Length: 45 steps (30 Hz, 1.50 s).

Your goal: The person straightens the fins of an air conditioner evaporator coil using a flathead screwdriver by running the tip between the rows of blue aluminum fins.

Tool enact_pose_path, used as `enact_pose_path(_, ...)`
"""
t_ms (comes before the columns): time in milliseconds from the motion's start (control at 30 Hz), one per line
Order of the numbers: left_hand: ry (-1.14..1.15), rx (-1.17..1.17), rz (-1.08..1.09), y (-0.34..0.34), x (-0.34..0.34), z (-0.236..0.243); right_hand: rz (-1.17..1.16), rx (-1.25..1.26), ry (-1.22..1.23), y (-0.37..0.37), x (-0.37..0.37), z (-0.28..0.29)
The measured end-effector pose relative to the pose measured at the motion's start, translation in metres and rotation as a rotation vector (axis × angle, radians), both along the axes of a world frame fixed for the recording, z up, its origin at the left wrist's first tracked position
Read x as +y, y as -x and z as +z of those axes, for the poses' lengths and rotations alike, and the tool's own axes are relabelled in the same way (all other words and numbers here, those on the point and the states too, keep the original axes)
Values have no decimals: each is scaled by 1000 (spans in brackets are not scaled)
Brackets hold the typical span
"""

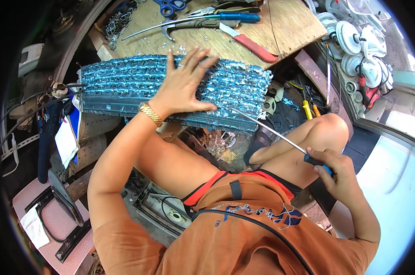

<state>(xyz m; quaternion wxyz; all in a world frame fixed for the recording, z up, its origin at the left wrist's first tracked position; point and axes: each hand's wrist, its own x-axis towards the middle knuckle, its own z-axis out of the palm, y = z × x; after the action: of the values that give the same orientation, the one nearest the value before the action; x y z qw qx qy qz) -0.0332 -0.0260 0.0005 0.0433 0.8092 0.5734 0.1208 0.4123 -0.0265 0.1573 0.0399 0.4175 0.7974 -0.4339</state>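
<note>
A long slab of crumpled, shiny blue metal fins in rows, which looks like an air-conditioner coil [120,78], lies across in front of me, against the near edge of the wooden board. My left hand [184,87] rests on its top with fingers spread and thumb out to the right. In my right hand [338,172] is a long-shafted screwdriver [280,135], fingers wrapped around its blue and black handle. Its shaft slants up and left, and the tip meets the coil's lower right part, near my left thumb.
On the wooden board [290,27] lie a red-handled knife [255,47], a blue-handled long tool [237,17], a hammer [175,28], pliers [221,8] and blue scissors [170,6]. White round plastic parts [349,39] crowd the right. Scraps [221,144] litter the floor between my legs.
</note>
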Motion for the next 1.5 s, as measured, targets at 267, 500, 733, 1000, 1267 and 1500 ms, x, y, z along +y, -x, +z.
enact_pose_path(267, 72, 79, -19, -5, 6, -5, 16, -26, -123, 2, -5, -5)
enact_pose_path(500, 41, 97, 3, -7, 2, -7, -11, -95, -260, 15, -39, -20)
enact_pose_path(733, 19, 80, -3, -12, 4, -7, -111, -54, -10, 35, -47, -50)
enact_pose_path(1000, 60, 96, -6, -7, 3, -5, -215, 132, 55, -10, -36, -4)
enact_pose_path(1267, -14, 139, 5, -11, 3, -5, -299, 156, 257, -37, -49, -25)
enact_pose_path(1500, -26, 105, 5, -13, 3, -7, -231, 102, 269, -33, -24, -26)
